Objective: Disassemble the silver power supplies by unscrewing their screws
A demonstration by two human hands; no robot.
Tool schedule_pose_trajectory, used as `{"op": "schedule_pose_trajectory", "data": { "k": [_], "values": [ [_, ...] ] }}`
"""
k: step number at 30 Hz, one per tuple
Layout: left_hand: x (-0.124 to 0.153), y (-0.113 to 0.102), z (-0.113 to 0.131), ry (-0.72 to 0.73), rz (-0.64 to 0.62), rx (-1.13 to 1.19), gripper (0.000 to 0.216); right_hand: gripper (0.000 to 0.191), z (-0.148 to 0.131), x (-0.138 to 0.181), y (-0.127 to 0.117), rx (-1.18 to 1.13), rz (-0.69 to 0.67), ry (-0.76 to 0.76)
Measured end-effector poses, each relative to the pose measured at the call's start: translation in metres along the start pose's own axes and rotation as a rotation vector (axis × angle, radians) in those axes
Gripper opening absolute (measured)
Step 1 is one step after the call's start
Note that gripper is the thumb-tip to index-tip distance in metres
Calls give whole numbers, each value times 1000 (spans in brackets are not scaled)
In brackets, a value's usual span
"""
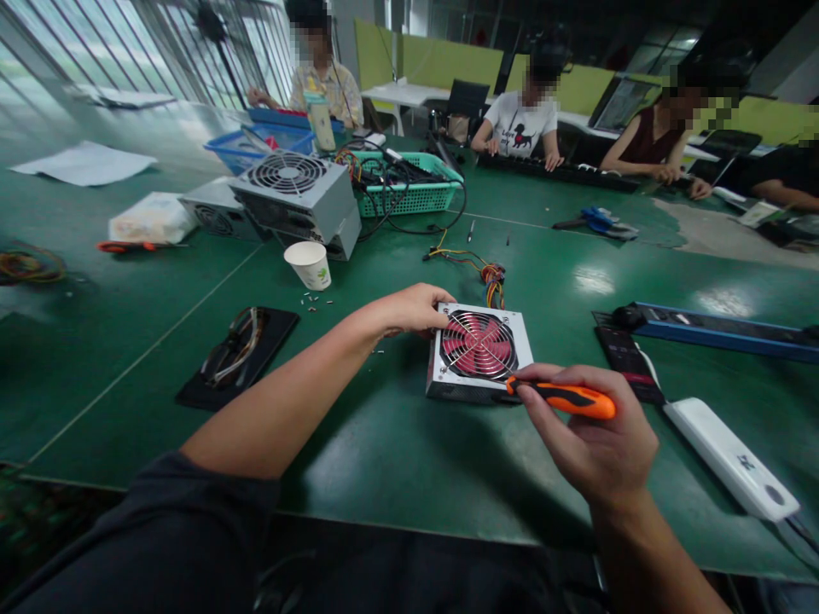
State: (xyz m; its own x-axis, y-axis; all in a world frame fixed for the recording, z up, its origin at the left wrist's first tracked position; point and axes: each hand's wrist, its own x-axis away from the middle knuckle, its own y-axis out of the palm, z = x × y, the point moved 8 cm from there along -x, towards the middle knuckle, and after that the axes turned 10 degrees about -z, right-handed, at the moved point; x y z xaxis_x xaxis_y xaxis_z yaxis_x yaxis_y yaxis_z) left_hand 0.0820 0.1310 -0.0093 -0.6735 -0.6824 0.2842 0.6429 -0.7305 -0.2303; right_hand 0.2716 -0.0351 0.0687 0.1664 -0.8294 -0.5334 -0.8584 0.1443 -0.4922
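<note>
A silver computer power supply [523, 341] with a red fan behind a wire grille lies on the green table. My left hand [415, 309] grips its far left corner, thumb along the edge and the other fingers mostly hidden behind. In my right hand [598, 426], closed, is an orange and black screwdriver [576, 399]. Its handle points left toward the near right corner of the power supply; I cannot make out where the tip sits. From the back of the unit runs a bundle of coloured cables [491, 275].
Small screws [312, 300] lie by a paper cup [310, 266]. Glasses rest on a black pad [272, 350]. Stacked power supplies [298, 200] and a green basket [409, 198] of cables stand behind. At right are power strips [729, 460]. Several people sit across the table.
</note>
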Motion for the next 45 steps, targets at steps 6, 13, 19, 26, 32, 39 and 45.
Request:
{"op": "schedule_pose_trajectory", "data": {
  "k": [6,13,19,26,32,39,45],
  "values": [
    [-1,-1,-1,-8,2,-5,46,43,-23,7,9,276,-59,-172],
    [-1,-2,-1,-5,3,-33,43,35,-17,-5,15,327,-93,-48],
    [-1,-3,-2,1,20,-40,44,29,-9,-31,19,173,-175,38],
    [1,-1,1,3,12,-34,45,28,-12,-53,45,364,-358,150],
    [0,-2,1,6,2,-53,45,28,9,-57,50,279,-329,271],
    [2,-1,3,-27,25,-45,47,27,41,-49,45,-31,-142,308],
    [1,-1,3,-37,30,-63,45,28,49,-44,50,-167,-81,333]
  ]
}}
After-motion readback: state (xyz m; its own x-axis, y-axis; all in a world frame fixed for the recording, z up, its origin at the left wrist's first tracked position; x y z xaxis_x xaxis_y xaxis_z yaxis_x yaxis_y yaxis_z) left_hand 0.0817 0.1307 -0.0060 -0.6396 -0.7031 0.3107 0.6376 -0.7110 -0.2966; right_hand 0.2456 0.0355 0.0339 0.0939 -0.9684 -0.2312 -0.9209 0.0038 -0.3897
